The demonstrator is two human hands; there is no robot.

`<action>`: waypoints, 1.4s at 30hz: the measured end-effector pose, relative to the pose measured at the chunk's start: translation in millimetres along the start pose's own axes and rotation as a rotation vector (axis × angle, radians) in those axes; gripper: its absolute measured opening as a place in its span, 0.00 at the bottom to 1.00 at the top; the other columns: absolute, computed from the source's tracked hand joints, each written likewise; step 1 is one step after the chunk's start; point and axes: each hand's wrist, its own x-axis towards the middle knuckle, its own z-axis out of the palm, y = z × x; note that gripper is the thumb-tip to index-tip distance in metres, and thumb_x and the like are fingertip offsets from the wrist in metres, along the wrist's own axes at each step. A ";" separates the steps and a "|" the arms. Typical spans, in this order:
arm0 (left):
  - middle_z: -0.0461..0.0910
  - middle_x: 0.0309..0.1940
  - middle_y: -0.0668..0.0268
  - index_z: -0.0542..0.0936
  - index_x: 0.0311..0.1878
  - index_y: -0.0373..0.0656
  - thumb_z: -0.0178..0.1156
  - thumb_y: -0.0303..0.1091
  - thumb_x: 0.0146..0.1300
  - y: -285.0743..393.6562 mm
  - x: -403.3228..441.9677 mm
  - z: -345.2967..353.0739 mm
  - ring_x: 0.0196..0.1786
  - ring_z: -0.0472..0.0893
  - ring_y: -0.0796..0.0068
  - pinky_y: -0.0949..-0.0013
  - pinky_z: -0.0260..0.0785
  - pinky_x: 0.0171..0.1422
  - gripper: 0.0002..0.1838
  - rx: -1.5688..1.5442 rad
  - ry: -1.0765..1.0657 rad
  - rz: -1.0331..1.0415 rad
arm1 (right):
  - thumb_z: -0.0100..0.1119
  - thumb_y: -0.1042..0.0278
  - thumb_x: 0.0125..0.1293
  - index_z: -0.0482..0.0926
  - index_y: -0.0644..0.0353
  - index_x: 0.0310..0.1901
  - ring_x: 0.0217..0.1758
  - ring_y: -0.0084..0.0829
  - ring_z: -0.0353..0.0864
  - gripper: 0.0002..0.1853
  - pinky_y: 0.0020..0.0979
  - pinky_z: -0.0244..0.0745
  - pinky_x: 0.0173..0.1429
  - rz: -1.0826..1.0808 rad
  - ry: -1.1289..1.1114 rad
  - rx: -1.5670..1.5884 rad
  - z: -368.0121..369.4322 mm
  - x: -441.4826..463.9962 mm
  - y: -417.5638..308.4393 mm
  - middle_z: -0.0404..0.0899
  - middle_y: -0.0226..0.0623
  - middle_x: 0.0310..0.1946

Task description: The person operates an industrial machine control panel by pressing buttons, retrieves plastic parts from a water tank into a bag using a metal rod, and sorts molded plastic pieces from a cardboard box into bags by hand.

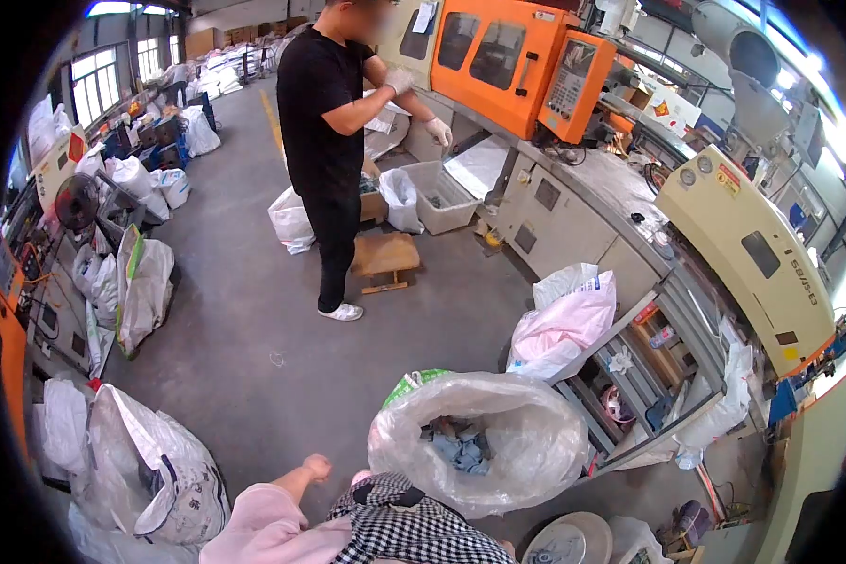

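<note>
My left hand [318,467] reaches out from a pink sleeve at the lower middle, over the grey floor. Its fingers look curled in, and nothing shows in them. To its right stands a large clear plastic bag [536,437], wide open, with grey-blue pieces [462,449] at its bottom. The hand is apart from this bag. A black-and-white checked apron [414,512] covers my front. Of my right hand [509,547] only a small patch of skin seems to show at the bottom edge; its fingers are hidden.
A person in black [324,122] with gloved hands stands by an orange machine [498,56]. Near them are a small wooden stool [385,256] and a grey bin [451,216]. White sacks [160,470] stand lower left, a metal rack [644,376] right, a round tub [592,536] below.
</note>
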 end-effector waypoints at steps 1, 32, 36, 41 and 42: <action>0.83 0.25 0.66 0.83 0.27 0.46 0.50 0.35 0.54 0.0 1.4 -0.2 0.26 0.82 0.76 0.74 0.75 0.39 0.11 0.000 0.004 0.003 | 0.53 0.64 0.53 0.81 0.58 0.30 0.36 0.41 0.81 0.10 0.37 0.75 0.42 0.016 -0.001 0.009 1.8 2.4 2.1 0.81 0.43 0.28; 0.81 0.29 0.62 0.79 0.39 0.37 0.52 0.30 0.58 -13.5 12.5 14.8 0.29 0.82 0.71 0.67 0.76 0.31 0.10 -0.143 -0.047 -0.014 | 0.59 0.67 0.46 0.82 0.59 0.28 0.32 0.34 0.82 0.08 0.33 0.75 0.38 0.180 -0.099 0.356 54.5 37.1 74.2 0.82 0.39 0.26; 0.82 0.28 0.65 0.83 0.31 0.48 0.57 0.35 0.50 -19.0 23.8 27.5 0.33 0.82 0.71 0.69 0.74 0.42 0.07 -0.193 -0.002 -0.016 | 0.57 0.66 0.47 0.82 0.57 0.28 0.32 0.35 0.81 0.08 0.32 0.75 0.37 0.098 -0.067 0.134 32.3 41.2 50.9 0.82 0.37 0.26; 0.82 0.27 0.67 0.83 0.31 0.47 0.56 0.34 0.53 -3.9 2.7 19.1 0.31 0.82 0.75 0.69 0.75 0.41 0.07 -0.368 -0.057 -0.179 | 0.56 0.64 0.49 0.82 0.55 0.28 0.32 0.35 0.81 0.08 0.32 0.75 0.36 -0.027 -0.089 -0.072 21.5 51.8 47.8 0.81 0.35 0.27; 0.82 0.27 0.68 0.83 0.31 0.47 0.55 0.34 0.53 -2.9 2.9 18.1 0.31 0.82 0.76 0.68 0.75 0.40 0.07 -0.419 -0.053 -0.187 | 0.56 0.64 0.49 0.82 0.55 0.28 0.32 0.35 0.81 0.08 0.32 0.75 0.36 -0.069 -0.097 -0.128 21.9 56.1 53.2 0.81 0.34 0.27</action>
